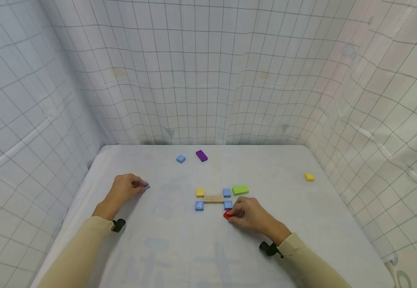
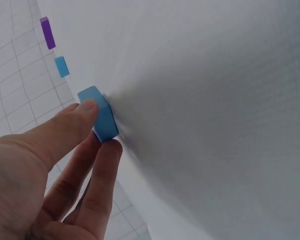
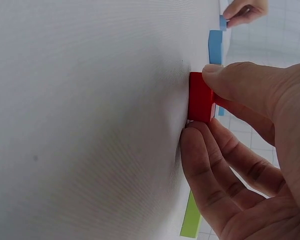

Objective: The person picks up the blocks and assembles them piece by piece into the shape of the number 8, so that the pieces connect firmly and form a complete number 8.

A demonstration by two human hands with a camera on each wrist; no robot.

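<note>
On the left of the table, my left hand (image 1: 123,189) pinches a blue block (image 2: 101,112) between thumb and fingertips. My right hand (image 1: 249,214) grips a red block (image 3: 200,97) by its sides at the table surface. That red block lies just in front of a blue block marked 5 (image 1: 228,205). A flat wooden block (image 1: 213,199) sits in the middle, with a yellow block (image 1: 200,193), a plain blue block (image 1: 226,193) and a blue block marked 4 (image 1: 199,206) at its other corners. Right of these lies a green block (image 1: 240,190).
Toward the back of the white table (image 1: 172,248) lie a purple block (image 1: 201,155) and a light blue block (image 1: 181,159). Another yellow block (image 1: 309,177) is near the right edge. White gridded cloth (image 1: 201,80) hangs round the back and sides.
</note>
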